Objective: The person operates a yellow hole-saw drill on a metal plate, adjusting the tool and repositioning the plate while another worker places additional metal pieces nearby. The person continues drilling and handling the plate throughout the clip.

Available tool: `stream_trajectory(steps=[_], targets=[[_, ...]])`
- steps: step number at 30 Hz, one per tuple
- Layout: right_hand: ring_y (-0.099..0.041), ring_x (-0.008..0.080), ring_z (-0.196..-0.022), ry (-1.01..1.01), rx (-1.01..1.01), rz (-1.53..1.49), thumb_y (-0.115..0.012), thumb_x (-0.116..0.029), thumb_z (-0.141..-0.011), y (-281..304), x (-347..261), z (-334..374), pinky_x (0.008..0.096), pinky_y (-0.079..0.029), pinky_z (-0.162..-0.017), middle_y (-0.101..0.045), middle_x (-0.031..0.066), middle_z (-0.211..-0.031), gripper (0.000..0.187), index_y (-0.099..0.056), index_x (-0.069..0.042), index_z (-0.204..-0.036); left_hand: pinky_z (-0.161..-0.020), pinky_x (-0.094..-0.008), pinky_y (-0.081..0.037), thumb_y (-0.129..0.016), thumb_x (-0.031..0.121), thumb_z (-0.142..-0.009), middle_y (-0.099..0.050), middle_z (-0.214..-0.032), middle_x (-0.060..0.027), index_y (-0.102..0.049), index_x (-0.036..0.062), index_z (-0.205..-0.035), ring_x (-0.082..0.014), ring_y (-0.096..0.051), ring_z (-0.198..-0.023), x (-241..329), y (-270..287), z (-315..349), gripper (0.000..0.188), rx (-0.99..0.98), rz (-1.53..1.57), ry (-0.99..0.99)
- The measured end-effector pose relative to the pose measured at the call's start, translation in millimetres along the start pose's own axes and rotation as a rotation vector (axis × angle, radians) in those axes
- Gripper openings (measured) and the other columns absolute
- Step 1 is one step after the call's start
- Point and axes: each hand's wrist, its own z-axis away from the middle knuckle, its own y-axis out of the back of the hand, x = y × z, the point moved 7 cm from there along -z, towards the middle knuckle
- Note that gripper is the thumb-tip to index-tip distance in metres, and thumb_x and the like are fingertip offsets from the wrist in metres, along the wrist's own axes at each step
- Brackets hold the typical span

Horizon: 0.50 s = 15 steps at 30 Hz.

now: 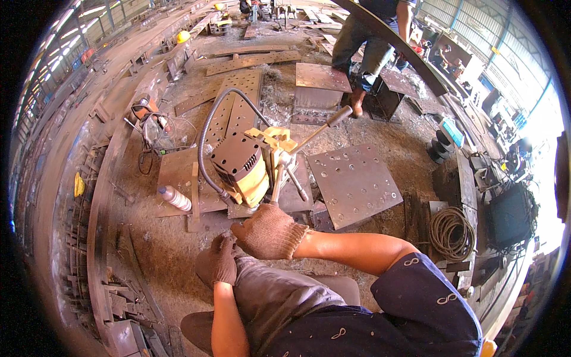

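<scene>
A yellow and brown magnetic drill stands on steel plate in front of me, a grey flexible conduit looping over it. Its feed handle has several spokes; one with a long grip points up to the right. My gloved right hand is closed round the lower end of the spoke nearest me. Against my bent knee rests my gloved left hand, fingers curled together, with nothing visible in them. Right of the drill lies a square steel plate with several holes.
A plastic bottle stands left of the drill. Farther left are a tangle of cables and a long steel beam. A coiled hose lies at the right. Beyond the plates, another person stands beside a long steel bar.
</scene>
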Motion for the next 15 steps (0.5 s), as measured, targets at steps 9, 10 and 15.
stream_trajectory(steps=[9, 10, 15], targets=[[-0.08, 0.0419, -0.081, -0.045, -0.072, 0.024, -0.07, -0.026, -0.094, -7, 2, -1, 0.0564, -0.064, -0.075, -0.076, 0.0217, -0.08, 0.026, -0.073, -0.001, -0.097, -0.097, -0.0418, -0.061, -0.065, 0.035, -0.114, -0.068, -0.14, -0.0131, -0.063, 0.0033, -0.143, -0.0262, -0.07, -0.123, 0, -4, -1, 0.043, -0.019, 0.046, 0.023], [-0.08, 0.042, -0.081, -0.045, -0.066, 0.012, -0.07, -0.026, -0.093, -5, 2, -1, 0.0567, -0.064, -0.075, -0.076, 0.022, -0.08, 0.026, -0.073, 0.0, -0.097, -0.098, -0.0418, -0.061, -0.065, 0.034, -0.114, -0.068, -0.14, -0.0133, -0.062, 0.0028, -0.143, -0.0265, -0.069, -0.123, 6, -5, 0, 0.043, -0.016, 0.025, 0.003], [-0.08, 0.0427, -0.081, -0.045, -0.049, -0.018, -0.07, -0.025, -0.093, -2, 1, 0, 0.0573, -0.064, -0.074, -0.076, 0.0228, -0.079, 0.026, -0.073, 0.0, -0.095, -0.09, -0.0349, -0.06, -0.068, 0.023, -0.109, -0.07, -0.122, -0.0075, -0.065, 0.0026, -0.138, -0.0192, -0.069, -0.111, 17, -12, 11, 0.035, 0.042, 0.172, 0.058]])
